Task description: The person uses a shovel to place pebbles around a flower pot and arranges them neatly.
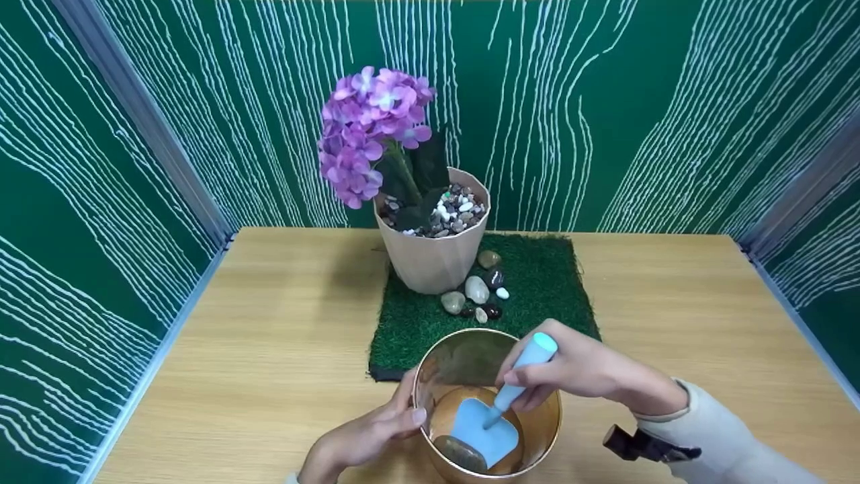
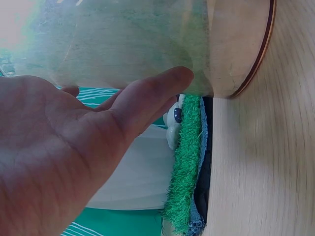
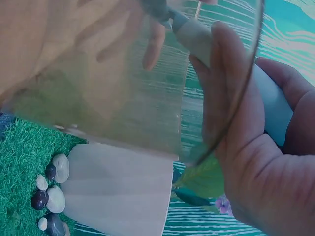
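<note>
A see-through amber-tinted container (image 1: 554,430) with a round rim stands at the near edge of the head view. My left hand (image 1: 369,430) holds its left side from outside, thumb at the wall and fingers round the back; in the left wrist view the hand (image 2: 98,118) lies along the clear wall. My right hand (image 1: 564,363) grips the pale blue handle of a small trowel (image 1: 485,433), reaching over the rim. The trowel's flat blade points down inside the container, against a smooth dark stone (image 1: 460,453). The right wrist view shows the right hand (image 3: 246,108) round the handle, partly through the wall.
Behind the container lies an artificial grass mat (image 1: 544,282). On it stand a pale pot (image 1: 433,259) with purple flowers (image 1: 376,128) and pebbles, and several loose stones (image 1: 477,290). Green walls with white lines surround the wooden table (image 1: 269,323).
</note>
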`<state>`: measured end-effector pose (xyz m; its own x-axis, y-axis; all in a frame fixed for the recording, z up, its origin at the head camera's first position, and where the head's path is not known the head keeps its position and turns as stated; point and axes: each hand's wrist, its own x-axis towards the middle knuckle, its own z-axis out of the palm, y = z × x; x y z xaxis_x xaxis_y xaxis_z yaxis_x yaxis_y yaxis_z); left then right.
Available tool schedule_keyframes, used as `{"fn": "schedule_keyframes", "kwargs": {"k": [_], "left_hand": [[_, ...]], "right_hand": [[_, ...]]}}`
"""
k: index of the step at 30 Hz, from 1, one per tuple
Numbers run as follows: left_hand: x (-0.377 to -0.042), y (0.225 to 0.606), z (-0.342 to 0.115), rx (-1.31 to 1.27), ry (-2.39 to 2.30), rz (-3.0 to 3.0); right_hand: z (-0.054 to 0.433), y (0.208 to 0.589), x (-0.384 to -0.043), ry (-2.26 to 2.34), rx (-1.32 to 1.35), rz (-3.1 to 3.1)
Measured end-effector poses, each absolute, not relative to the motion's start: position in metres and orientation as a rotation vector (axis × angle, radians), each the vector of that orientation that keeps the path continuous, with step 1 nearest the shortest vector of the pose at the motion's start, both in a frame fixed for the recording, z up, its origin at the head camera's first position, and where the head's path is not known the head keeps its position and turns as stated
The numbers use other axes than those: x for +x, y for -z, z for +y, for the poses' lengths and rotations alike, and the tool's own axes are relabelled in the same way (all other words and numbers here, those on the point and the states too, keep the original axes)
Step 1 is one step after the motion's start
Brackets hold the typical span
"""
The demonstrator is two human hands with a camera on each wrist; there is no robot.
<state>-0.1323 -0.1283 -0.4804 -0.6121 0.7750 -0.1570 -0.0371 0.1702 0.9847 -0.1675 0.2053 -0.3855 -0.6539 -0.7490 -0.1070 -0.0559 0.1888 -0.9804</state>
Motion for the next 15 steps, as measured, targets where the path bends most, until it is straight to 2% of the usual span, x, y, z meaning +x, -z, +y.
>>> {"fn": "schedule_keyframes", "kwargs": {"k": [15], "left_hand": [[-0.131,0.479,-0.128,0.688,-1.53,1.769]], "right_hand": [[0.219,0.39,-0.17,1.637,-0.665,1.761]]}}
